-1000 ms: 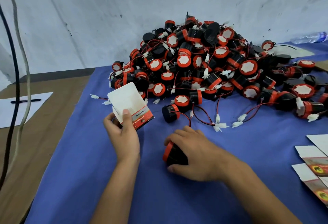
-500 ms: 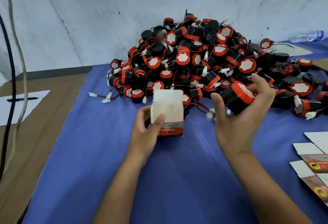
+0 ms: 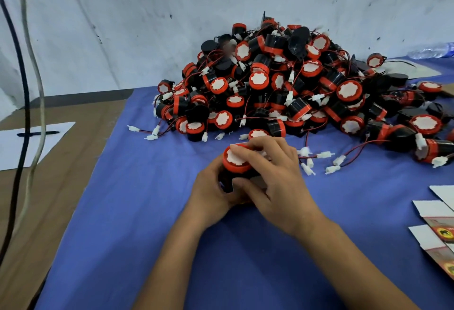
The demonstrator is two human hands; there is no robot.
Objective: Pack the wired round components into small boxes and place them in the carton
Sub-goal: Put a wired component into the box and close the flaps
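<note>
A round black component [image 3: 236,165] with a red rim and white face stands between my two hands, just above the blue cloth. My left hand [image 3: 213,187] wraps around its lower part from the left. My right hand [image 3: 275,174] curls over it from the right, fingertips on the white face and thumb at its base. The small box is hidden between my hands. A big pile of the same wired components [image 3: 290,88] lies behind them against the wall.
The blue cloth [image 3: 147,223] covers the table; bare brown board [image 3: 61,187] lies to the left with white paper [image 3: 27,142] and a pen. Two cables [image 3: 27,88] hang at far left. Flat box blanks [image 3: 437,226] lie at the right edge. A water bottle [image 3: 432,50] lies at back right.
My right hand brought the component down and left from beside the pile to my left hand. The white box that my left hand held up is now covered by both hands.
</note>
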